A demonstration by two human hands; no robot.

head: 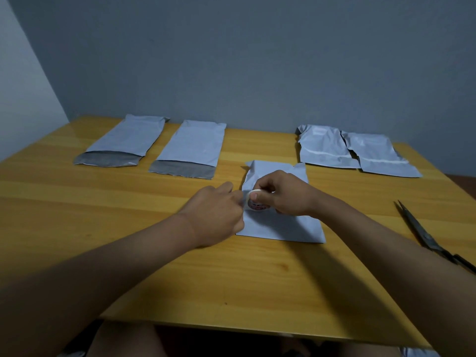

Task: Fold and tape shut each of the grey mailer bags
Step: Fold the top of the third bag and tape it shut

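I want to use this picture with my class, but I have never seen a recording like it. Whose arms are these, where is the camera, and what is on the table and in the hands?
There is no machine here: a person wears one camera on the head, so you look down along their own two arms. The right hand holds a small roll of tape; the left hand pinches at the roll's edge, probably the tape's free end. Both work over a grey mailer bag lying on the wooden table. At the far left lie two mailers with open flaps. At the far right lie two folded mailers, each crossed by a pale strip, likely tape. Scissors rest at the right edge.
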